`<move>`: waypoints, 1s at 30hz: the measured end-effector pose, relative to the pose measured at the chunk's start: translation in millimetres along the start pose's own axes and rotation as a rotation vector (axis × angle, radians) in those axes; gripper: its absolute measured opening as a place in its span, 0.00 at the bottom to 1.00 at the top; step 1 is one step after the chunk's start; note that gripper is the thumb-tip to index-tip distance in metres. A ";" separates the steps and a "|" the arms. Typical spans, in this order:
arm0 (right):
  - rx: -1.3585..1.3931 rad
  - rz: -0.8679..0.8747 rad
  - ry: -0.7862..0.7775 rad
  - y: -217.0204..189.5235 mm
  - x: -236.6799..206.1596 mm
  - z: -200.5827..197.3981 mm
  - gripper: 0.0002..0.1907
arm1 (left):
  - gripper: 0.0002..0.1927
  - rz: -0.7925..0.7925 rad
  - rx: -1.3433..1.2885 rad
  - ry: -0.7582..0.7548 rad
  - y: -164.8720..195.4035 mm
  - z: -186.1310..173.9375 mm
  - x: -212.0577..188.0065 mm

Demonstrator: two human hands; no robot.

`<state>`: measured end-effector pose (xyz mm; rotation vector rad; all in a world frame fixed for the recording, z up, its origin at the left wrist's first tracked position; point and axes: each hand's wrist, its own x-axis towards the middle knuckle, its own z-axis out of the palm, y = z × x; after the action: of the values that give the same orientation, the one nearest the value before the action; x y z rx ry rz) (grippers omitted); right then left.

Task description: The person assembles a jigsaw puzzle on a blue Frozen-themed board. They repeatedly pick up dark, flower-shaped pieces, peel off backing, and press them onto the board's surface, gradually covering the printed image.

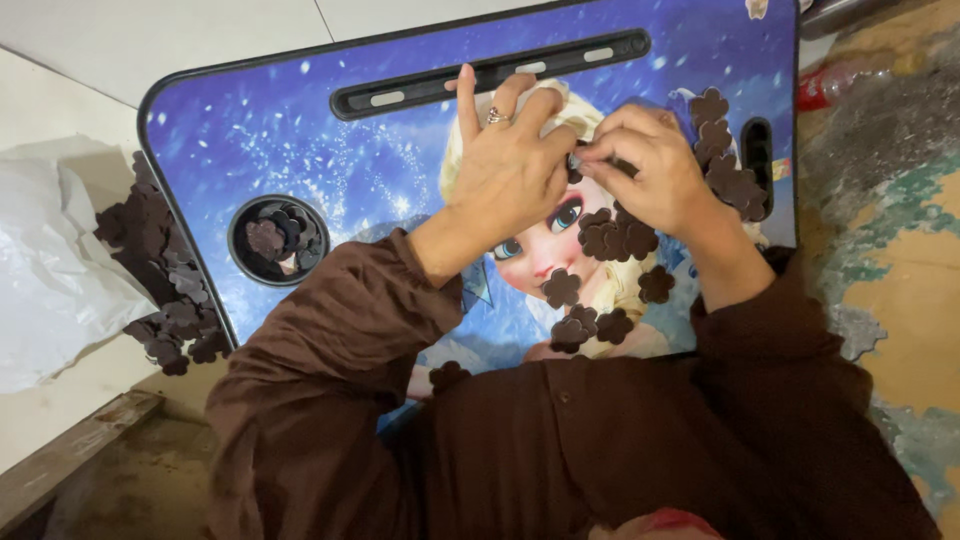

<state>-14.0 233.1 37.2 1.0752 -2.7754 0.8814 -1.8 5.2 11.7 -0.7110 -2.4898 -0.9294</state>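
My left hand (510, 160), with a ring on one finger, and my right hand (645, 170) meet over the middle of a blue lap tray (330, 150) printed with a cartoon figure. Their fingertips pinch a small dark brown flower-shaped piece (574, 162) between them. Several more brown flower pieces (610, 238) lie loose on the tray just below the hands. Another row of brown pieces (728, 150) runs along the tray's right side by a slot. Both arms wear brown sleeves.
A round cup recess (278, 240) on the tray's left holds several brown pieces. A heap of brown pieces (160, 270) lies on a white plastic sheet (50, 270) left of the tray. A long handle slot (490, 72) spans the tray's far edge. Worn painted floor (900, 300) is at right.
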 end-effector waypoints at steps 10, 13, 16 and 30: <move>-0.097 0.084 -0.211 -11.3 -0.1 -26.0 0.05 | 0.06 -0.051 -0.111 -0.083 -10.0 -9.2 4.1; 0.168 0.111 -0.069 -9.9 3.7 -22.4 0.05 | 0.06 -0.059 -0.155 -0.104 -12.4 -9.8 6.7; 0.054 -0.048 0.088 -5.7 3.6 -12.8 0.06 | 0.08 -0.063 -0.161 -0.096 -12.3 -9.4 6.9; 0.045 -0.084 0.099 3.4 0.0 4.7 0.06 | 0.06 -0.097 -0.147 -0.100 -9.5 -7.2 6.0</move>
<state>-15.4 232.7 31.5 1.1142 -2.6223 0.9628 -10.9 -4.0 15.1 -0.7037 -2.5826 -1.1489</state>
